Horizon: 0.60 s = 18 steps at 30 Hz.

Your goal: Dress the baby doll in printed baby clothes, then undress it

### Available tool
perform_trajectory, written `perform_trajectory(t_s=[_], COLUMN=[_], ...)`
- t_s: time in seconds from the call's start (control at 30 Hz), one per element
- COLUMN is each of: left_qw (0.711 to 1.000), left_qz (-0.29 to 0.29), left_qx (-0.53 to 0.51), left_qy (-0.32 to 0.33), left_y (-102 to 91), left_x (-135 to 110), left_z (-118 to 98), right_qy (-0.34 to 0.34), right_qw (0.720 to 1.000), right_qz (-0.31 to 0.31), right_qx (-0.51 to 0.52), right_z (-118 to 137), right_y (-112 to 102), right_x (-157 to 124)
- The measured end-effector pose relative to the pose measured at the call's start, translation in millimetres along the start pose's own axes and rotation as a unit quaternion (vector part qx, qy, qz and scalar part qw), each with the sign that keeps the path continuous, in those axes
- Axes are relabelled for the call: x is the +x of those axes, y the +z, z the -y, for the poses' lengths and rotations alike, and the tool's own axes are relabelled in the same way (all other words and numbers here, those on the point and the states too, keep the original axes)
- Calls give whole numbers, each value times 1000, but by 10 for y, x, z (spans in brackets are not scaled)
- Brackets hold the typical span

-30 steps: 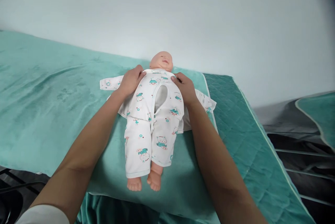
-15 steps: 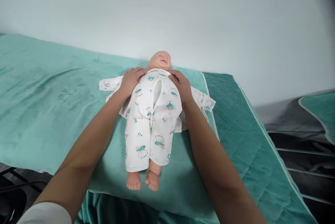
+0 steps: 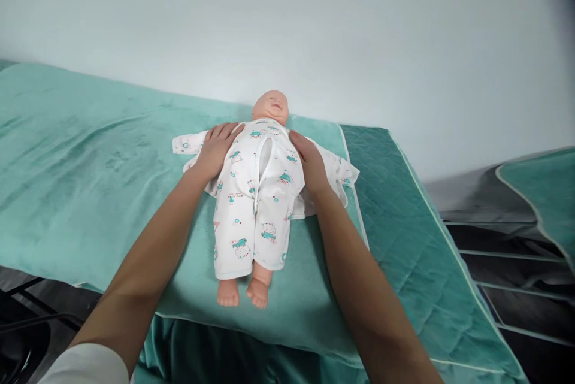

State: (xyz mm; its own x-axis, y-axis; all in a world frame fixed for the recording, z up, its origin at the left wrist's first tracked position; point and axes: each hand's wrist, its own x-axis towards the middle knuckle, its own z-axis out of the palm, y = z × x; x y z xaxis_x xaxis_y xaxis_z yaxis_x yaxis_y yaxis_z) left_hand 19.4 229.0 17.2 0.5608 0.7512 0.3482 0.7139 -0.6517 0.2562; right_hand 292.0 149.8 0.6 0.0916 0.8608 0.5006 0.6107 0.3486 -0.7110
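A baby doll (image 3: pixel 271 106) lies on its back on a teal towel (image 3: pixel 90 168), head toward the wall, bare feet toward me. It wears a white printed shirt (image 3: pixel 274 162) and matching printed trousers (image 3: pixel 245 240). My left hand (image 3: pixel 217 145) lies flat on the shirt's left front panel by the doll's shoulder, fingers stretched out. My right hand (image 3: pixel 308 159) rests flat on the right panel along the doll's side. The shirt front shows a narrow gap down the middle. The empty sleeves spread out to both sides.
The towel covers a padded teal quilted table (image 3: pixel 404 216) against a pale wall. At right a dark gap separates it from another teal-covered surface (image 3: pixel 543 192). Dark frame parts (image 3: pixel 27 324) show at the lower left.
Both hands have slid from the doll's collar down along the shirt panels and flattened. The opening in the shirt front has narrowed. The view has shifted slightly.
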Motion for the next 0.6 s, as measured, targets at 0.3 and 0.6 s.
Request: perform_trajectory(t_s=[0.3, 0.6], left_qw=[998, 992], left_qz=[-1, -72], left_qx=[-51, -95], left_qy=[45, -38], left_y=[-64, -178], left_x=[-302, -367], left_z=[-28, -317], right_qy=[91, 226], right_qw=[992, 970], right_qz=[-84, 2], right_qx=[15, 94], right_z=[302, 386], right_y=[-5, -81], right_x=[-318, -288])
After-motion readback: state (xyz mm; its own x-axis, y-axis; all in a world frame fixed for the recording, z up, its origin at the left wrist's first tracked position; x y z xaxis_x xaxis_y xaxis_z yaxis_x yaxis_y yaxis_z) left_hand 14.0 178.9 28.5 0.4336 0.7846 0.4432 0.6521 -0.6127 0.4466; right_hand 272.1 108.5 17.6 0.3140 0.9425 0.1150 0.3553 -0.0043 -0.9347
